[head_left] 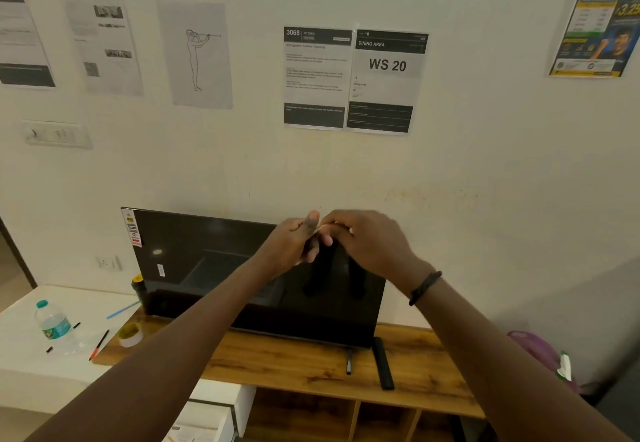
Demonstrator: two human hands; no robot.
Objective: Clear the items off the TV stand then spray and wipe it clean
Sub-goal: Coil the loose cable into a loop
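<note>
Meeting above TV stand [311,365] | left hand [294,244], right hand [363,240] pinching something small, possibly paper

— What's the person wearing on the arms, can you make it out from where you stand?

— Nothing much. Both forearms are bare right down from the bottom of the view, no sleeves showing at all.

— Any watch or ring?

— There's a dark bracelet [425,287] round the wrist of the right hand [367,239], narrow, looks braided or corded, black or close to it. The left hand [294,244] has a plain wrist. Rings I can't tell; the fingers [313,221] are bunched together and a bit blurred.
</note>
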